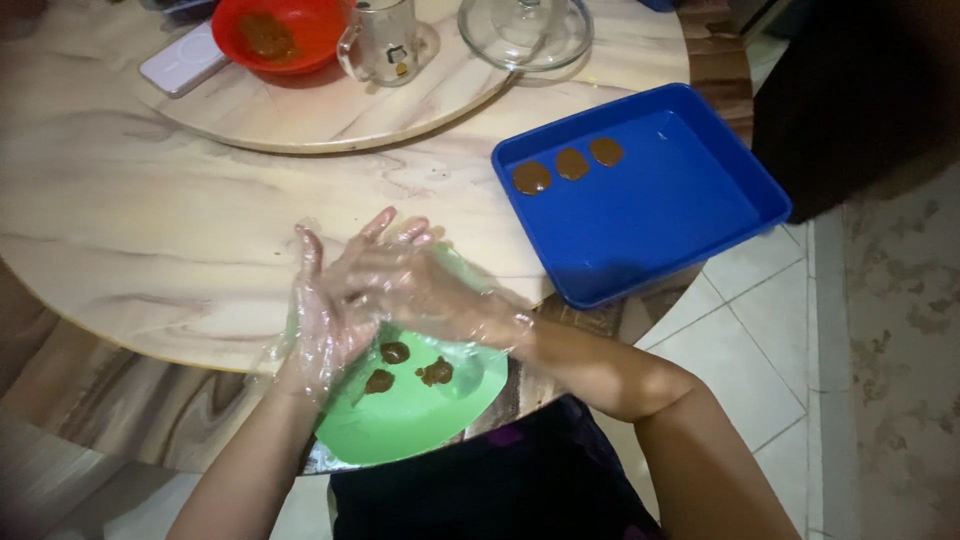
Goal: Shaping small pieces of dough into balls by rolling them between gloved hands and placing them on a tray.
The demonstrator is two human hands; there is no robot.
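Marble-patterned round table [150, 230], dim light, tiled floor to the right. A raised turntable [330, 110] at the table's centre carries an orange-red bowl [275, 35] with brown paste in it, a glass mug [385, 40], a clear glass lid [525, 30] and a pale phone [185, 62].

Person seated at the near edge, both hands in loose clear plastic gloves. Left hand [325, 315] held palm up, fingers spread and pointing away. Right hand [425, 285] laid flat across it, palm down, fingers extended; the two palms are pressed together. Whether anything sits between the palms cannot be told, as the contact area is hidden.

Directly under the hands, overhanging the table edge: a green plate [410, 420] with three small lumps of brown dough [394, 352], apart from each other, irregular and moist-looking.

Right of the hands: a blue square tray [660, 220], its near corner past the table edge. Three flattened brown discs [571, 163] lie in a row in its far-left corner, close together, not overlapping.

Handling judgement: the dough looks soft, sticky and light, and will likely deform under slight pressure and smear on the gloves. Lumps are best lifted with fingertips from beneath the edge. Pressed discs look thin and prone to tearing; support from underneath.
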